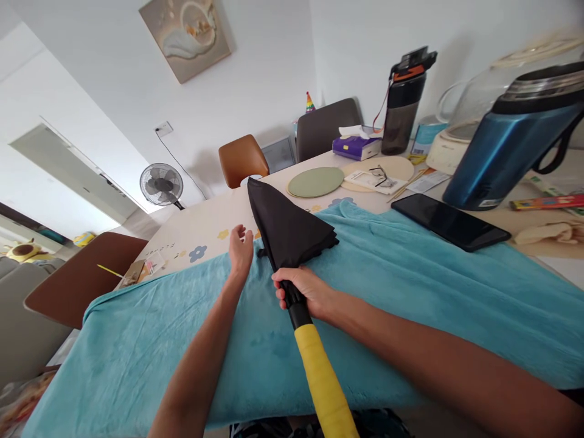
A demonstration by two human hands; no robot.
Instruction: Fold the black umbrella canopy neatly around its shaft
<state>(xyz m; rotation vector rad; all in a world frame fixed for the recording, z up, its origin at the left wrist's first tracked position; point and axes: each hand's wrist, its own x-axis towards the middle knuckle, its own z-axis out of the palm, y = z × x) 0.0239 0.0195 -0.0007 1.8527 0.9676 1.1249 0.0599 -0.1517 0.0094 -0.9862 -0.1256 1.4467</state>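
Note:
A folded black umbrella (292, 225) with a yellow-wrapped handle (323, 383) lies slantwise over the blue cloth, its handle running off the bottom edge of the view. My right hand (301, 289) is closed around the umbrella's shaft just above the handle, near the gathered end of the canopy. The canopy panels hang loosely to the right in a fan shape. To the left of the canopy, my left hand (241, 248) holds nothing; its fingers are partly curled but apart, and it does not touch the umbrella. Beneath both forearms spreads the blue cloth (159, 340).
On the right stand a blue thermos (506, 140), a dark water bottle (404, 103) and a clear kettle (474, 97). A black phone (449, 220) lies on the cloth's edge. Farther back are a green placemat (316, 182), glasses (381, 176) and a purple tissue pack (356, 147). Chairs (241, 159) surround the table.

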